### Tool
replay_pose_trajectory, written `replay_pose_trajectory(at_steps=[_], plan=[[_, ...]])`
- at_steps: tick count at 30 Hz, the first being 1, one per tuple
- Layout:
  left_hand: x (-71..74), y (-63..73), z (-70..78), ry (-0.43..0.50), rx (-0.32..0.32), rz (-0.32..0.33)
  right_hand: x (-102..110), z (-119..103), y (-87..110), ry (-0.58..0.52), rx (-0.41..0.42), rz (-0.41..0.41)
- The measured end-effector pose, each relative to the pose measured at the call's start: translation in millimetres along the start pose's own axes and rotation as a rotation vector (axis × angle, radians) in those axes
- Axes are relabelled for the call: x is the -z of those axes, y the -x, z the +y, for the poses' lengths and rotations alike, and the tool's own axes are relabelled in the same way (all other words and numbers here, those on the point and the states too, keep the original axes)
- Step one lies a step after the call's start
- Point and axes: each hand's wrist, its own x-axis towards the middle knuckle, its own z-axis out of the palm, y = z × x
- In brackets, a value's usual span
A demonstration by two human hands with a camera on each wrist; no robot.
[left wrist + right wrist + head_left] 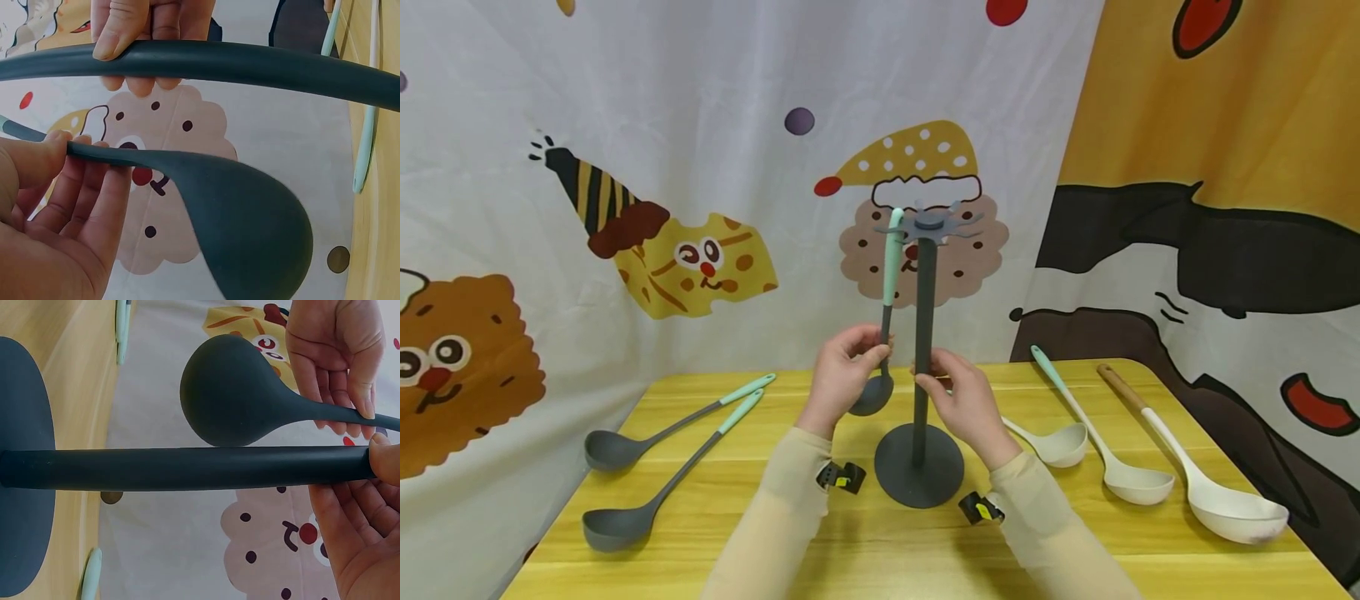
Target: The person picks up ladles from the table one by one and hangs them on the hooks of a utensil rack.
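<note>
A dark grey ladle (pixel 891 267) with a mint-green handle stands upright, bowl down, left of a dark utensil stand (pixel 925 300). My left hand (pixel 841 375) pinches its grey shaft just above the bowl (pixel 250 219). The handle's top end is at a hook of the stand's grey hook ring (pixel 929 221); whether it hangs there I cannot tell. My right hand (pixel 964 396) grips the stand's post (pixel 187 469), thumb on the near side and fingers behind. The round base (pixel 917 492) rests on the table.
Two grey ladles (pixel 617 529) with mint handles lie on the left of the wooden table (pixel 737 533). Three white ladles (pixel 1138 483) lie on the right, one with a wood-coloured handle (pixel 1122 385). A patterned curtain (pixel 715 167) hangs behind.
</note>
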Motion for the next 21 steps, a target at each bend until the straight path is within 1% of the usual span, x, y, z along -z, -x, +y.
replay_pose_trajectory(at_steps=[5, 9, 16, 18, 21], plan=[[0.6, 1.9, 1.0, 0.005, 0.019, -0.023, -1, 1, 0.1, 0.002, -0.008, -0.002], [1.3, 4.0, -0.2, 0.025, 0.033, -0.042, -2, 3, 0.3, 0.010, 0.004, 0.013], [4.2, 7.4, -5.4, 0.022, 0.033, -0.057, -2, 3, 0.1, 0.015, 0.012, 0.020], [5.8, 8.8, -6.8, 0.011, 0.039, -0.059, -2, 3, 0.1, 0.017, 0.010, 0.018], [9.1, 11.3, -9.2, -0.045, 0.039, -0.056, -2, 3, 0.4, 0.019, 0.012, 0.022]])
